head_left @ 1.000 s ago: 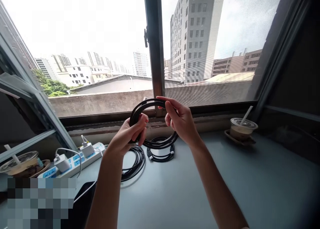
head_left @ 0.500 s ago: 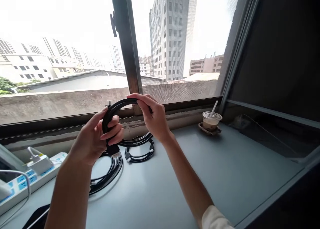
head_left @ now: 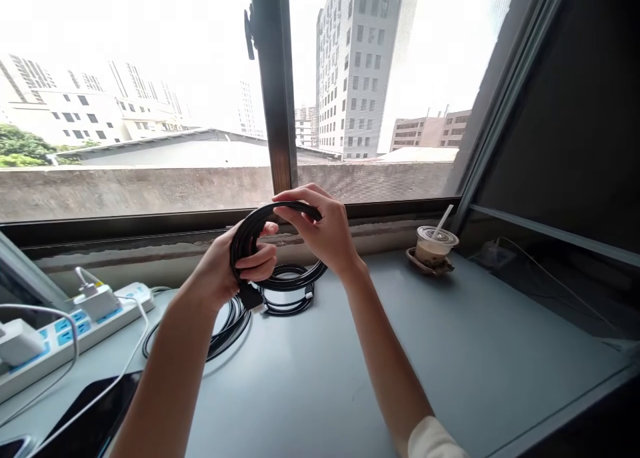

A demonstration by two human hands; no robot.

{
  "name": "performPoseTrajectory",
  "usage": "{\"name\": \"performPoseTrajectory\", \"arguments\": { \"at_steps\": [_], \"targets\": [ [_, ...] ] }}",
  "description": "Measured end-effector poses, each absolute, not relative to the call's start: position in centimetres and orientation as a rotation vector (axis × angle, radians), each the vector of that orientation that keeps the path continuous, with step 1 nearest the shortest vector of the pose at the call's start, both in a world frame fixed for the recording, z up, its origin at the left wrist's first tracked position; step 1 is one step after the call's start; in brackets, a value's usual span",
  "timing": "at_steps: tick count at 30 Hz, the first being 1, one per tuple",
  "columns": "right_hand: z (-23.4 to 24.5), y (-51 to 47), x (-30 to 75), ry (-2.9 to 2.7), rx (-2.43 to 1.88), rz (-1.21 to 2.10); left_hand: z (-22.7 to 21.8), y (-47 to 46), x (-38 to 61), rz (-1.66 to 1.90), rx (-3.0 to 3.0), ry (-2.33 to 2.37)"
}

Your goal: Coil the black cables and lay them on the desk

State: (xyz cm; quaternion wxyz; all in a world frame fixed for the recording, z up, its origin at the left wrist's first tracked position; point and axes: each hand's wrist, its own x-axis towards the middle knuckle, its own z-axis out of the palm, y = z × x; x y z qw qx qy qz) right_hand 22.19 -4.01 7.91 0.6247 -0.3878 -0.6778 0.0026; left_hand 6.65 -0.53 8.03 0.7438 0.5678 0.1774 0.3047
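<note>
A coiled black cable [head_left: 256,219] is held up above the table by both hands. My left hand [head_left: 243,265] is closed round the left side of the coil, fingers through the loop. Below that hand hangs a black plug with a metal end [head_left: 251,298], which looks like an HDMI connector. My right hand [head_left: 320,221] pinches the top right of the coil between thumb and fingers. Behind and below, a smaller coiled black cable [head_left: 290,307] lies on the table. Another larger black coil [head_left: 233,331] lies partly hidden behind my left forearm.
At the left stands a white power strip [head_left: 110,318] with chargers and white cords plugged in. A black tablet-like device [head_left: 95,411] lies at the front left. A lidded drink cup [head_left: 434,245] with a straw sits in a carrier at the back right, near the window frame [head_left: 277,98].
The view has shifted left, so the scene sits further right. My left hand has turned slightly with the coil, and the hands are a little closer together. Both keep their hold.
</note>
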Motion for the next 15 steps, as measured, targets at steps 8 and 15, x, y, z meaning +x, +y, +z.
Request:
{"name": "performPoseTrajectory", "arguments": {
  "at_steps": [8,15],
  "targets": [
    [7.6,-3.6,22.5,-1.735,-0.775,0.209,7.6,-0.3,6.1,0.588,1.197,0.408],
    [7.4,-4.4,22.0,-1.771,-0.849,0.341,7.1,0.3,5.2,0.411,1.209,0.309]
  ]
}}
